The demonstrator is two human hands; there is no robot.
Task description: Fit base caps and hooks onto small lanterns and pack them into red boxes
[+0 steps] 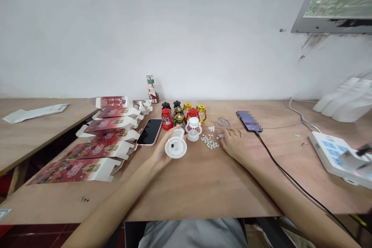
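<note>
My left hand (163, 150) grips a small white lantern (176, 144) tipped over so that its round base with a black spot faces me. Just behind it a second white lantern (193, 130) stands upright, in front of a cluster with a red lantern (167, 119), a gold lantern (201, 113) and several others in black, bronze, red and gold. My right hand (233, 143) lies on the table, fingers stretched forward, beside a small white piece (221, 135). To its left are scattered small white discs (210, 142); a pile of thin wire pieces (223, 122) lies beyond its fingertips.
Red printed boxes (95, 148) lie in a row at left, near a phone (149, 131). Another phone (249, 121) lies at right with a black cable (286, 174). A white power strip (334, 155) sits far right; a small packet (151, 91) stands by the wall.
</note>
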